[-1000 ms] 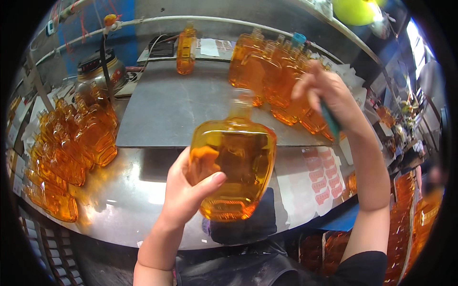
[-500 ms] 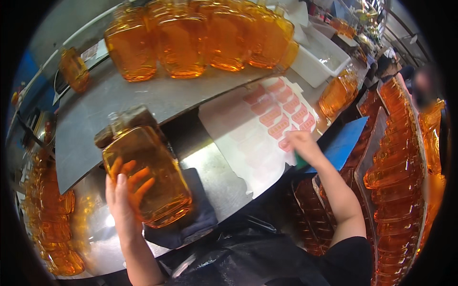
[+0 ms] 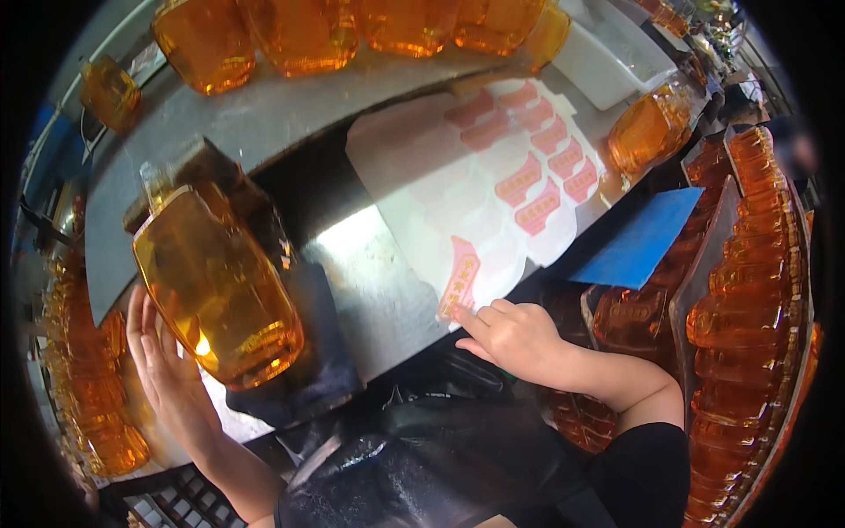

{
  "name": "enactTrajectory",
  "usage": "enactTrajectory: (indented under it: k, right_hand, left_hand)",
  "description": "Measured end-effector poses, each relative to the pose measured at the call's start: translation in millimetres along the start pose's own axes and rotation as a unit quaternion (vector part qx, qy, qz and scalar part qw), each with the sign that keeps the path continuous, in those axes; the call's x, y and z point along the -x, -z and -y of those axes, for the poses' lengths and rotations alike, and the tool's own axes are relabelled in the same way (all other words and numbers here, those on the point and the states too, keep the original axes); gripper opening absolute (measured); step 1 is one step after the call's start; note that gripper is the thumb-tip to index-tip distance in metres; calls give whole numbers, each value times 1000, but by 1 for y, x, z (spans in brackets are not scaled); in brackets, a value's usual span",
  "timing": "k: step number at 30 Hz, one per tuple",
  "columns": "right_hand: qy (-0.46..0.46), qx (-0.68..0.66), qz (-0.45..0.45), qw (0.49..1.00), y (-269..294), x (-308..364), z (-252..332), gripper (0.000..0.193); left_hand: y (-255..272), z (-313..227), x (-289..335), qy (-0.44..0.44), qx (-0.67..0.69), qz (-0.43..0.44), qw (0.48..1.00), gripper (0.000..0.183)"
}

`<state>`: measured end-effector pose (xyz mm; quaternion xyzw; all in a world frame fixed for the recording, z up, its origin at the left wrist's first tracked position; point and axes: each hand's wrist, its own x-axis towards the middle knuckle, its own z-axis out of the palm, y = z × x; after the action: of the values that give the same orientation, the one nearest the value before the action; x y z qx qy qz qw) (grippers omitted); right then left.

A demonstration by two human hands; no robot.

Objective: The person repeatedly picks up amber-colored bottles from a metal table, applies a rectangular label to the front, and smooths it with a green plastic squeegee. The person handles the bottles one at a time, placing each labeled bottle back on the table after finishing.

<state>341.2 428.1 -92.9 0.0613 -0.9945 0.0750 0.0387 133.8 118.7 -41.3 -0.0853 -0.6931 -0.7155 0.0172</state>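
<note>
A flat, clear bottle of amber liquid (image 3: pixel 220 282) lies tilted on a dark folded cloth (image 3: pixel 317 352), its neck end against a brown block (image 3: pixel 207 167). My left hand (image 3: pixel 167 361) is at the bottle's lower left side, fingers stretched out along it; whether they press on it I cannot tell. My right hand (image 3: pixel 510 339) pinches the near end of a pink-and-white curved label (image 3: pixel 461 277) between its fingertips. That label is over the near edge of a white backing sheet (image 3: pixel 414 194), which carries several similar pink labels (image 3: pixel 519 182).
Several filled amber bottles (image 3: pixel 304 40) stand along the back of the metal table (image 3: pixel 255 123). More bottles are packed at the left (image 3: pixel 88 378) and in crates at the right (image 3: pixel 739 326). A blue board (image 3: pixel 638 238) and a white bin (image 3: pixel 607 53) are at the right.
My right hand has come from the sheet's right side toward me and to the left, now with a label. My left fingers, seen through the bottle before, are now at its left side.
</note>
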Motion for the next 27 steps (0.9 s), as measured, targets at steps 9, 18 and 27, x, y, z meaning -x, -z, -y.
enactTrajectory:
  k: [9,18,27]
  right_hand:
    - [48,53,-162,984,-23,-5,1,37]
    - [104,-207,-207,951,107,-126,53,26]
    - [361,33,-242,900,79,-202,91,29]
  left_hand:
    - [10,-2,16,-89,-87,96,988,70]
    - [4,24,25,-122,-200,156,960,132]
    - [22,3,12,-120,-144,199,962,121]
